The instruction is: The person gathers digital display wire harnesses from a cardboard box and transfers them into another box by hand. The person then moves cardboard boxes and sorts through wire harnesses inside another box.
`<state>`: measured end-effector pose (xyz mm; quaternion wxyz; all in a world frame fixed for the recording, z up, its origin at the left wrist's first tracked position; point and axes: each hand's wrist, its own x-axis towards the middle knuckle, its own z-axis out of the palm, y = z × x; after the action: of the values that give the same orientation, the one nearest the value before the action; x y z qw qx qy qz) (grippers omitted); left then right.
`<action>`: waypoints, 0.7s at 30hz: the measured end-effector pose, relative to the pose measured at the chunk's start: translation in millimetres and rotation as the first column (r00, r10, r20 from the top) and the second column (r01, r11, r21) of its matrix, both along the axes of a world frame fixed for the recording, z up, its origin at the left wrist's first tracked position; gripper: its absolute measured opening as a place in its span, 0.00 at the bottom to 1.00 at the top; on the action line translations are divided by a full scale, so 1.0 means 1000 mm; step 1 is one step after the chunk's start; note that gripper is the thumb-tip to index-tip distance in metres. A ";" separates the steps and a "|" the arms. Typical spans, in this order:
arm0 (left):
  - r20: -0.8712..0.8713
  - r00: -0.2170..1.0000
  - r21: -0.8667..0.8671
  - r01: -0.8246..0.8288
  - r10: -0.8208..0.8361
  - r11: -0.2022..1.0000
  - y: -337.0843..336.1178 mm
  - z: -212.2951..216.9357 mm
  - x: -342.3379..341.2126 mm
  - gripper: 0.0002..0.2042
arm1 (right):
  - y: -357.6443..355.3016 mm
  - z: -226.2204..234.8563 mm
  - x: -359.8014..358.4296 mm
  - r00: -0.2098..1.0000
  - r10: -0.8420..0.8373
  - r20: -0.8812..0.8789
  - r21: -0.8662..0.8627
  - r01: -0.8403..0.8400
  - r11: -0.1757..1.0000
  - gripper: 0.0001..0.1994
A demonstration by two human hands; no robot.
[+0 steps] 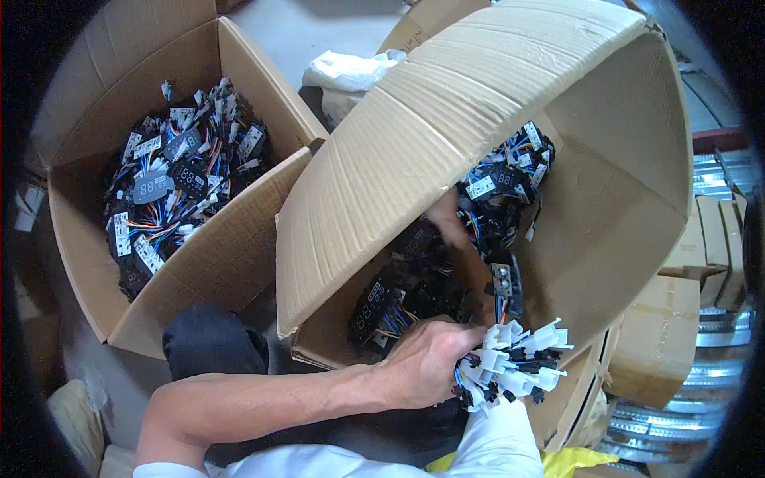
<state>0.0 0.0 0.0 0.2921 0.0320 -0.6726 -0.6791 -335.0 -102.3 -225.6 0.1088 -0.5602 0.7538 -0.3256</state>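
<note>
Head view: I see the bundle of wired connectors [514,362] gripped in the left hand [422,362], fingers closed round the wires, white plugs fanning up-right at the near edge of the tilted cardboard box [478,95]; long axis runs lower-left to upper-right. Right hand [448,223] is deep inside among the black display boards [494,191], grip hidden, can't tell. I judge it's mid-gathering; next pull needs untangling wires. Second open box [239,239] sits left.
</note>
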 end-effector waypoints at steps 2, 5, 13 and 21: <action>-0.076 0.997 0.135 -0.013 0.023 0.991 0.004 0.003 -0.005 0.18 | 0.025 0.063 -0.022 0.937 -0.043 0.348 -0.036 0.059 0.998 0.13; -0.006 0.997 0.569 -0.065 0.083 0.820 0.007 -0.025 -0.001 0.16 | 0.052 0.164 0.048 0.822 -0.162 0.546 -0.085 0.247 0.965 0.12; 0.095 0.984 0.630 -0.176 0.151 0.756 -0.012 -0.016 -0.028 0.07 | 0.171 0.297 0.157 0.950 0.312 0.030 0.338 -0.303 0.891 0.08; -0.142 0.981 0.541 0.189 -0.133 0.819 -0.002 0.009 -0.014 0.17 | 0.176 0.296 0.190 0.960 0.050 0.276 -0.201 0.007 0.980 0.24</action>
<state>-13.8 -2.4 9.2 0.2442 0.0247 -0.4333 -0.8672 -145.1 73.5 70.4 0.1609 -0.5248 0.6883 -0.4743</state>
